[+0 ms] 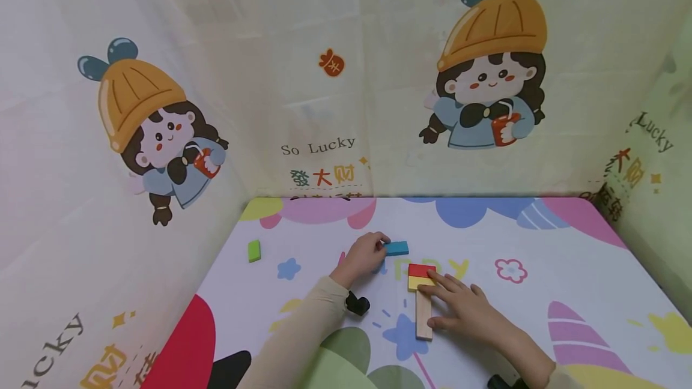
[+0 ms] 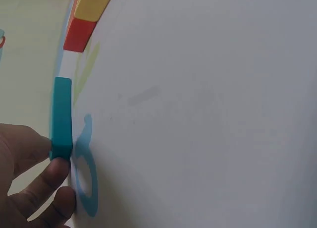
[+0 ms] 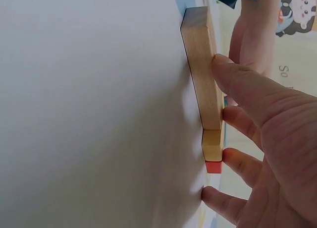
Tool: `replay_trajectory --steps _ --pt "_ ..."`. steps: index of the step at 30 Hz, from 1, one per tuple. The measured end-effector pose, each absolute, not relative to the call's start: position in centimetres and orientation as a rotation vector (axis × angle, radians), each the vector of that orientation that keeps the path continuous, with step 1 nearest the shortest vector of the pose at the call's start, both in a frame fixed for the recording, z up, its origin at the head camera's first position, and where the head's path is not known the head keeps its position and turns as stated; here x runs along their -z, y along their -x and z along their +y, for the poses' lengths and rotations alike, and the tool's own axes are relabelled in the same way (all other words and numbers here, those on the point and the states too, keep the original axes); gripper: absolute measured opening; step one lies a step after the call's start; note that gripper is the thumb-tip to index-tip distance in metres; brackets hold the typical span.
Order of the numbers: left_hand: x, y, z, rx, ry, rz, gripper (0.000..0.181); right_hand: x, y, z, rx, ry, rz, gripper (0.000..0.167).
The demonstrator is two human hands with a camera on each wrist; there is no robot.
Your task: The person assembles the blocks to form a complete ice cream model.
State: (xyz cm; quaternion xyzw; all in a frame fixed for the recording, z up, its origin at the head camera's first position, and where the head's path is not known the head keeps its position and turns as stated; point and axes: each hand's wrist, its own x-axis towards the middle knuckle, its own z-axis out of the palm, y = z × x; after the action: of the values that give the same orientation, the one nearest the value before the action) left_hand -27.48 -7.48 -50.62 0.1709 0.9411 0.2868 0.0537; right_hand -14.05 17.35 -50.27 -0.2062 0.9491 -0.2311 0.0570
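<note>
My left hand (image 1: 364,257) pinches one end of a flat blue block (image 1: 397,248) between thumb and fingertips. In the left wrist view, that blue block (image 2: 62,116) lies low at the table surface, apart from the red and yellow blocks. A red block (image 1: 420,270) and a yellow block (image 1: 416,284) lie side by side, touching. A long plain wooden block (image 1: 424,317) meets the yellow one end-on, pointing toward me. My right hand (image 1: 467,311) is spread over their right side, its thumb on the wooden block (image 3: 200,74) and fingertips on the coloured ones.
A green block (image 1: 254,251) lies alone at the table's far left. The white table (image 1: 486,341) has printed coloured shapes and letters. Cloth walls (image 1: 394,107) with cartoon figures rise behind it and at both sides.
</note>
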Motion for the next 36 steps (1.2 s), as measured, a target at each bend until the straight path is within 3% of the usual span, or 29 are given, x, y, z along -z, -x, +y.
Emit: replay_trajectory --steps 36 --pt "51.2 26.0 -2.9 -0.82 -0.684 2.814 0.025 50.5 14.2 17.6 0.664 0.667 2.937 0.066"
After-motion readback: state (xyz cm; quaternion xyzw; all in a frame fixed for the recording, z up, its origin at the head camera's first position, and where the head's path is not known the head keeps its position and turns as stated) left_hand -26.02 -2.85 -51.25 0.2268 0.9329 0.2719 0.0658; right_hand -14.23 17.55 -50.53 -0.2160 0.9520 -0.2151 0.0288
